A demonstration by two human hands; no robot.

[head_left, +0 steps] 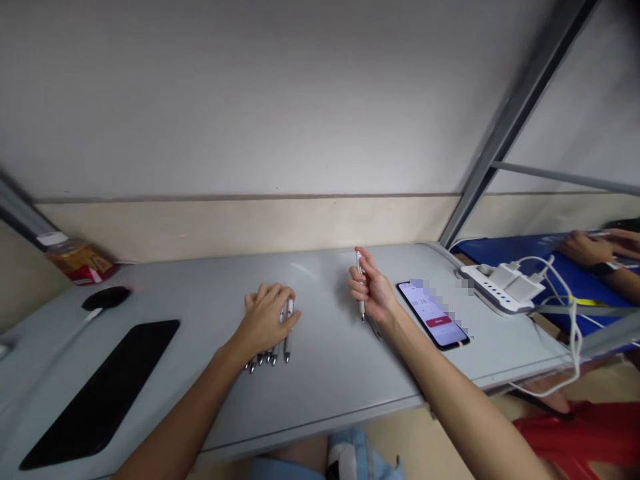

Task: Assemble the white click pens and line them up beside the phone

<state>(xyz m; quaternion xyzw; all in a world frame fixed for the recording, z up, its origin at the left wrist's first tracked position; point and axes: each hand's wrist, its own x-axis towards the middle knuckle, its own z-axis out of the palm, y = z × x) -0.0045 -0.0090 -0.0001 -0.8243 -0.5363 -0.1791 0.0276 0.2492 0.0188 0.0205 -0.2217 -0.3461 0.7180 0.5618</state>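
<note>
Several silver-tipped pens lie side by side on the grey table, their tips toward the front edge. My left hand rests over their upper parts, fingers bent and thumb apart at the right; it covers much of them. To the right, my right hand is wrapped round a white pen, held upright with its metal tip down and the thumb at its top end. Partly hidden below that hand, another slim object lies on the table.
A lit phone and a white power strip with cables are at the right. At the left are a black slab, a black puck and a bottle. Another person's hands show beyond the metal frame.
</note>
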